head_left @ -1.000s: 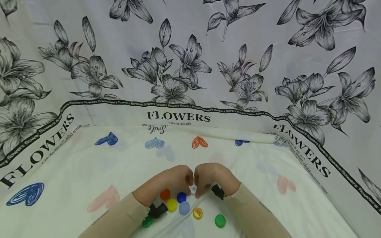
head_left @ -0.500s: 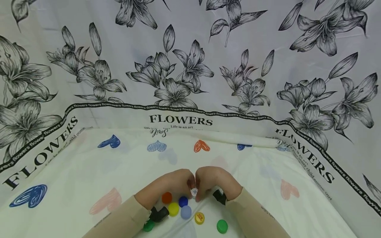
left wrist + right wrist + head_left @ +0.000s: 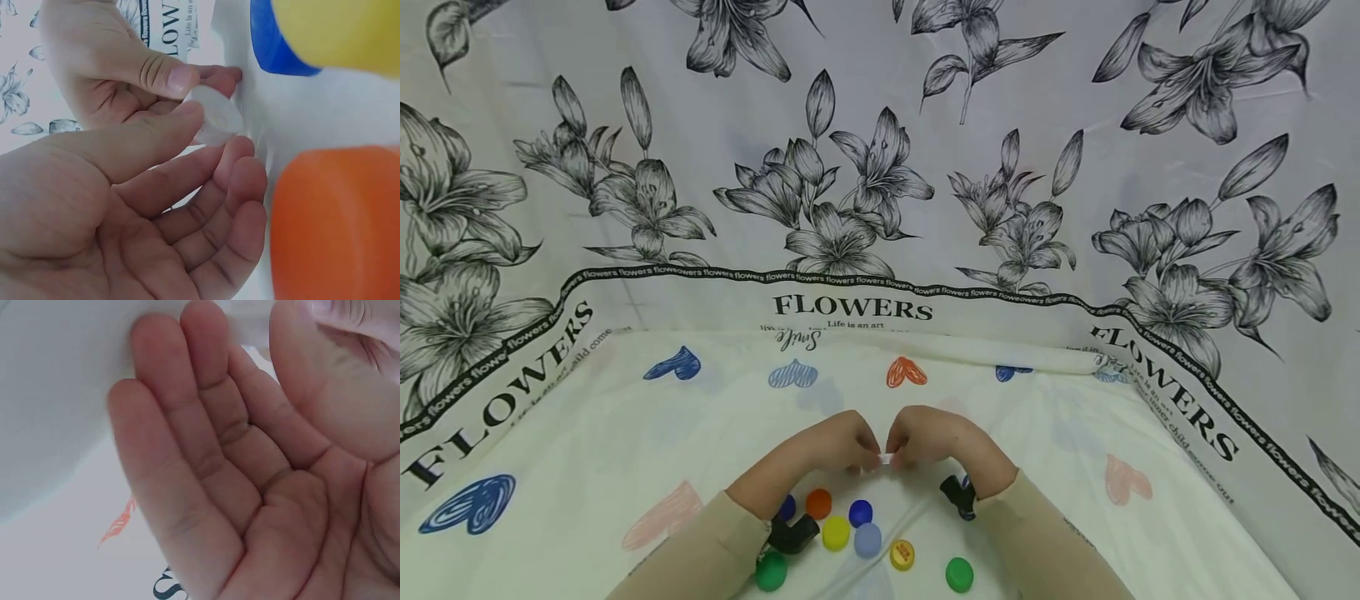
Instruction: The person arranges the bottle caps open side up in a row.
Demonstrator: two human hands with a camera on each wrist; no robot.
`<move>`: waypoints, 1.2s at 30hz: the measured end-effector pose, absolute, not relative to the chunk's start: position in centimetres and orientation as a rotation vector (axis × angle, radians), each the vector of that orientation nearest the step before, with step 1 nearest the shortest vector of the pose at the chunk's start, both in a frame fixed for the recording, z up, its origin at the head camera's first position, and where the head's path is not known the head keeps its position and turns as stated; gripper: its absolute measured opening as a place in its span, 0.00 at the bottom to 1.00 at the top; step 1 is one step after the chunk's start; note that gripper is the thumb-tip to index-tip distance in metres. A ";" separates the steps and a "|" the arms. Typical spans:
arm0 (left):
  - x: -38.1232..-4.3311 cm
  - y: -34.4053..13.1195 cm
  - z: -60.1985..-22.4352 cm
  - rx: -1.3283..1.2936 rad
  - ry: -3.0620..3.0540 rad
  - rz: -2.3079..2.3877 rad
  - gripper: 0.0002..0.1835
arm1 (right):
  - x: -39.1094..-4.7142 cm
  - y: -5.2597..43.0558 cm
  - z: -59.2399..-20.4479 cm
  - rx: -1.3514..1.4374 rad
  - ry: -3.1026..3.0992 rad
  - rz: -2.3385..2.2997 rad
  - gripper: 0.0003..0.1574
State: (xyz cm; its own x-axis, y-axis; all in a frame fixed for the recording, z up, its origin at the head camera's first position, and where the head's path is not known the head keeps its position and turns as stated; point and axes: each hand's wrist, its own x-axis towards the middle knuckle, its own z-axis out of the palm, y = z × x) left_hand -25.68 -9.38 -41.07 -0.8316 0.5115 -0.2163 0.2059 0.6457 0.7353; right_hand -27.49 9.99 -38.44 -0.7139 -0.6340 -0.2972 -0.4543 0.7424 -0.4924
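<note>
In the head view both hands meet at the middle of the cloth. My left hand pinches a small white bottle cap from one side, and my right hand pinches it from the other. Seen from the left wrist, the white cap is tilted between the thumbs and index fingers of both hands. The other left fingers curl loosely below it. From the right wrist, the cap is mostly hidden behind the fingers. Nearest the left hand lie an orange cap and a dark blue cap.
Closer to the body lie a yellow cap, a light blue cap, a printed yellow cap and two green caps. Another blue cap is partly covered by the left wrist. Behind the white heart-print cloth hangs a flower-print curtain.
Both hands have moved slightly away from the body with the white cap, which has turned from face-up to edge-on in the head view. A blue cap by the left wrist has come into sight.
</note>
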 end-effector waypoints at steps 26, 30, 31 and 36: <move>-27.3 -8.5 -42.6 0.137 2.588 1.527 0.13 | -29.7 9.8 -40.3 -0.324 2.643 -1.093 0.08; -27.4 -8.4 -42.5 0.099 2.541 1.519 0.15 | -29.8 9.8 -40.5 -0.338 2.660 -1.075 0.07; -27.4 -8.4 -42.5 0.090 2.525 1.519 0.15 | -29.9 9.8 -40.5 -0.344 2.661 -1.072 0.07; -27.6 -8.4 -42.6 0.067 2.451 1.495 0.18 | -29.9 9.9 -40.4 -0.384 2.651 -1.037 0.13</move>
State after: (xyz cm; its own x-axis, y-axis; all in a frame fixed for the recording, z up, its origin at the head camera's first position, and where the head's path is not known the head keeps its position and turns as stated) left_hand -27.61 -8.37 -42.59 -0.9628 0.1778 -0.2036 -0.0997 0.4667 0.8788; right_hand -29.93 9.91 -40.43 -0.9291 -0.3379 -0.1504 -0.1461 0.7090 -0.6899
